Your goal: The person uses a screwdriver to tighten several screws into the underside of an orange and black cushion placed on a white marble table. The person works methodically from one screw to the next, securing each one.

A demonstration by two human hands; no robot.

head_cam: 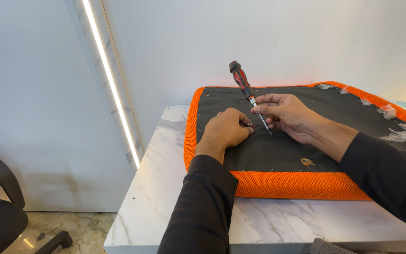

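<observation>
- Right hand (285,113) pinches the screwdriver (249,94), handle tilted up-left, tip down on the seat cushion (278,155).
- Left hand (226,129), curled closed, touches the cushion just left of the tip.
- Cushion lies on the desk (165,188).

Support surface: a white marble-patterned table (278,221) with grey veining, standing against a pale wall. Lying flat and directly on it: one seat cushion (278,150), underside up, with black fabric backing and an orange mesh border. The cushion covers the far right portion of the tabletop; its near edge runs parallel to the table's front. The left and front strips of the tabletop show bare marble.
</observation>
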